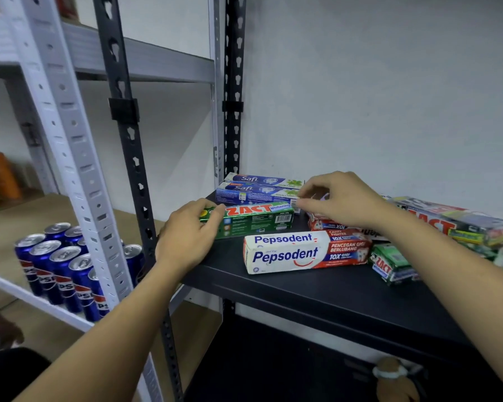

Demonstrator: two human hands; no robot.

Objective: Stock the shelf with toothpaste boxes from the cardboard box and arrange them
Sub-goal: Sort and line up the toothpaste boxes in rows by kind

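Observation:
A green Zact toothpaste box [253, 220] lies lengthwise on the black shelf [317, 288]. My left hand [189, 236] grips its left end, and my right hand [340, 201] pinches its right end with the fingertips. Behind it, two blue Safi boxes [259, 188] are lined up against the back corner. A white-and-red Pepsodent box [305, 252] lies in front, with a second one [328, 224] partly hidden under my right wrist. A loose pile of Zact boxes [447, 227] covers the shelf's right side. The cardboard box is out of view.
A black slotted upright [128, 140] stands just left of my left hand. Beyond it, a white rack holds several blue Pepsi cans [61, 268] on a wooden shelf. A small green Zact box [389, 264] lies by the Pepsodent box. The grey wall closes the back.

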